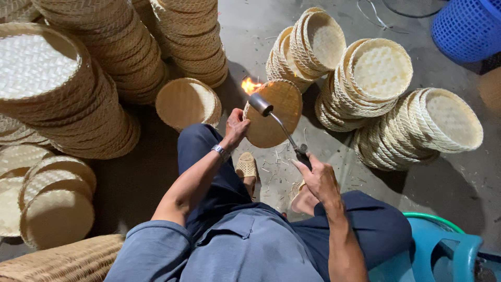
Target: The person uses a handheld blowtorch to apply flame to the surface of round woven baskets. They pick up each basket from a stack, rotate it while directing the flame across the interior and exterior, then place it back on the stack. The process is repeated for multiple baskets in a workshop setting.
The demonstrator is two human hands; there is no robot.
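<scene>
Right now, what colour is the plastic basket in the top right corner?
Blue, with an open grid pattern: the plastic basket, seen in the head view.

Tan woven basket (pixel 271 117); orange flame (pixel 251 84); blue mesh bin (pixel 467 28); teal plastic stool (pixel 443 250); grey floor (pixel 469 183).

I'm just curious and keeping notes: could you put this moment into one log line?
left hand: holds round woven tray on edge | right hand: grips gas torch | flame: at tray's rim | woven tray stacks around
</scene>
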